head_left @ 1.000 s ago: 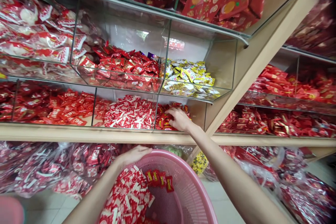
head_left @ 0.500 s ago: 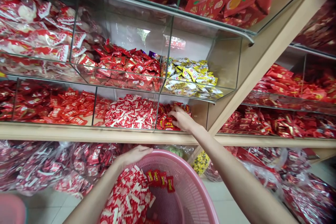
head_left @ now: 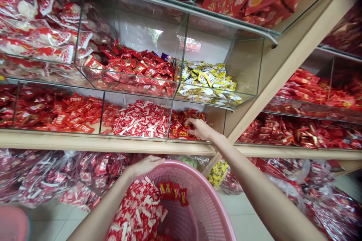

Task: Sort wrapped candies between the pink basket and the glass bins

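Resting on the basket's [head_left: 222, 205] rim, the left hand [head_left: 149, 163] is apart from the right hand [head_left: 201, 128], bent over red packets [head_left: 175, 130] in a low bin [head_left: 217, 118]; I cannot tell whether either grips; the packets look light and slick, best pinched mid-wrapper; the basket seems fairly stiff, best held by its rim.

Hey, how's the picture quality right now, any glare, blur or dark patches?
Head view: bright reflections on the clear panel above the yellow-and-white packets; head view: red packets at the upper right edge look smeared, the top right corner goes black; head view: right hand and pink basket look clearer.
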`<state>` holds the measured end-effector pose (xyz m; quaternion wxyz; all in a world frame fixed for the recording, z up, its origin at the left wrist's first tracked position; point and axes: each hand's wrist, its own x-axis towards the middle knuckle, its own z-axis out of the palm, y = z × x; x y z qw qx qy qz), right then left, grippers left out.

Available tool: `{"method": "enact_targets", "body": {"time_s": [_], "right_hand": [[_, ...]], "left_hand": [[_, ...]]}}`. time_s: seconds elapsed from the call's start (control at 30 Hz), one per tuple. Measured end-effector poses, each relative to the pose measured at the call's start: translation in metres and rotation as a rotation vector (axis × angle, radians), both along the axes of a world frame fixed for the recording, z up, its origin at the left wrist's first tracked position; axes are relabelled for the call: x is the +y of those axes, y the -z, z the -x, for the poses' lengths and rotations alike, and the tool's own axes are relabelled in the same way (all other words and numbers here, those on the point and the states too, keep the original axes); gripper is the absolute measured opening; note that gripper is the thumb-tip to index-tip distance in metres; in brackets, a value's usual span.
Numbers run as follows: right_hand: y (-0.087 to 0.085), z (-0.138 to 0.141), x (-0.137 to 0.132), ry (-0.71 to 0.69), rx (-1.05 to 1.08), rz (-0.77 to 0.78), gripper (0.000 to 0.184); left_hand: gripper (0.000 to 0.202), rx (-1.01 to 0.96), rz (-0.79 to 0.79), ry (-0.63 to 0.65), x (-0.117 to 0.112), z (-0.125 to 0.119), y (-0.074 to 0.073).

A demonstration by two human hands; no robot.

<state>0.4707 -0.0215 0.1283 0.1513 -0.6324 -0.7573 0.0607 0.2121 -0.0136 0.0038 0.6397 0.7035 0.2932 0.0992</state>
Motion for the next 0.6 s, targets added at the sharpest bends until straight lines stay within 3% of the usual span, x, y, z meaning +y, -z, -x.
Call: {"method": "enact_targets", "body": {"time_s": [0.23,0.43,0.6], "right_hand": [[0.002,0.003,0.003,-0.006,0.140,0.018,0.042],[-0.018,0.000,-0.005,0.039,0.148,-0.026,0.041],[-0.026,-0.008,-0.019,0.230,0.062,0.064,0.039]], "left_hand": [[0.055,0.037,-0.037,-0.014,-0.001,0.001,-0.005],[0.057,0.049,-0.071,-0.002,-0.001,0.000,-0.006],[0.055,0.033,-0.062,-0.003,0.001,0.000,-0.001]]}}
